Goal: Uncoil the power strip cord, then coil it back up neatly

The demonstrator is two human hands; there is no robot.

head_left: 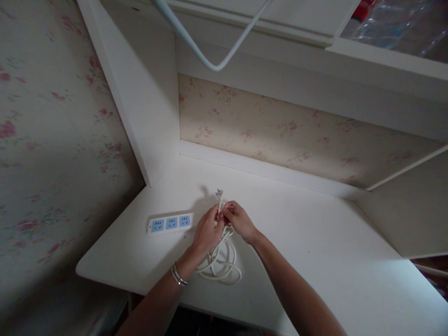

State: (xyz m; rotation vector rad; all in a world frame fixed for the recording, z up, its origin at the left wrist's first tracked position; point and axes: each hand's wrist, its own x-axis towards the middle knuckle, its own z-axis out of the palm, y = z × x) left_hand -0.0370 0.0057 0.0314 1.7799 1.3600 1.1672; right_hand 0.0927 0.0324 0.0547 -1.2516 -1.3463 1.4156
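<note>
A white power strip with three blue socket panels lies on the desk, just left of my hands. Its pale cord is gathered in loose loops below and between my wrists. My left hand is closed around the cord near its plug end. The grey plug points up and away, beyond my fingertips. Close beside it, my right hand pinches at the cord, fingers together; exactly which strand it grips is partly hidden.
The white desk spreads under my hands, its rounded corner at left. A side panel stands at the left, with floral wallpaper behind. Above hangs a pale bent cable by a shelf holding clear plastic.
</note>
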